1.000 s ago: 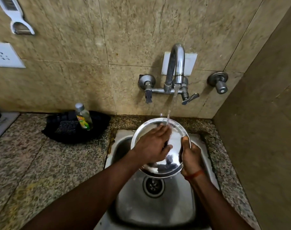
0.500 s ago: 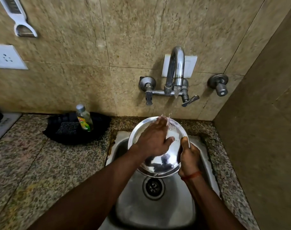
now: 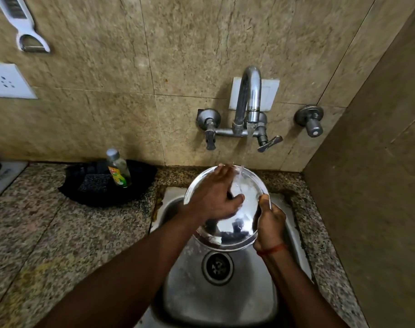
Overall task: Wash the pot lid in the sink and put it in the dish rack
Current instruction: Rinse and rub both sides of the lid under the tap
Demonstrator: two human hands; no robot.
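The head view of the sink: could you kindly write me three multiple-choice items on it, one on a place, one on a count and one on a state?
1. The dish soap bottle stands: A. on the floor; B. in the black tray on the counter; C. on a wall hook.
2. Hands touching the pot lid: A. none; B. one; C. two.
3. The tap is: A. running; B. shut off; C. out of view.
Answers: B, the bottle stands upright in the tray; C, the left hand lies flat on the lid while the right hand grips its rim; A, a water stream falls from the spout onto the lid.
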